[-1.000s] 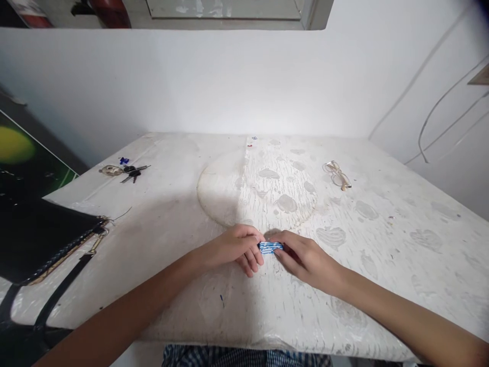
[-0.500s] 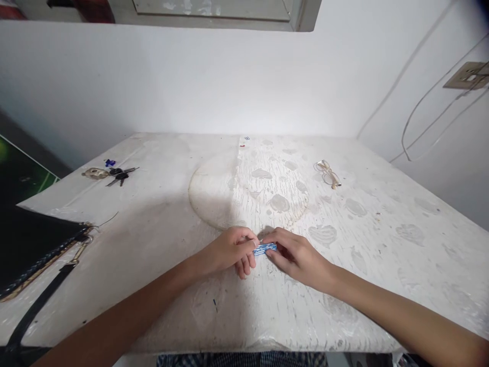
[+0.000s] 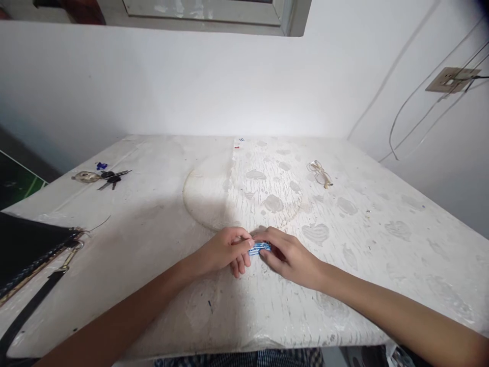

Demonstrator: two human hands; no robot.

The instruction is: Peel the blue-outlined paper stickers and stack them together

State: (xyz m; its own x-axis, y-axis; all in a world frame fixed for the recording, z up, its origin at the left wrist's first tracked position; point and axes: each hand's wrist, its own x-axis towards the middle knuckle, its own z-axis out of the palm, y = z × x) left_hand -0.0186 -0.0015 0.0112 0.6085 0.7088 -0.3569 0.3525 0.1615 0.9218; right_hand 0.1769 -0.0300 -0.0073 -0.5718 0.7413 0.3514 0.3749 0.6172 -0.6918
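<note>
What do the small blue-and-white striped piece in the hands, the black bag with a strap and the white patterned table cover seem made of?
Striped piece: perhaps paper or plastic; stripes look printed, finish too small to tell.
Black bag: probably leather or imitation leather, from the shine along its edge.
Table cover: likely glossy plastic, from glints and wrinkles near the front.

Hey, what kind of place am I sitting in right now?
It looks like a room in a home, though I can't be certain: personal things, including keys and eyeglasses, lie on a covered table, and a wall outlet has something plugged in.
</note>
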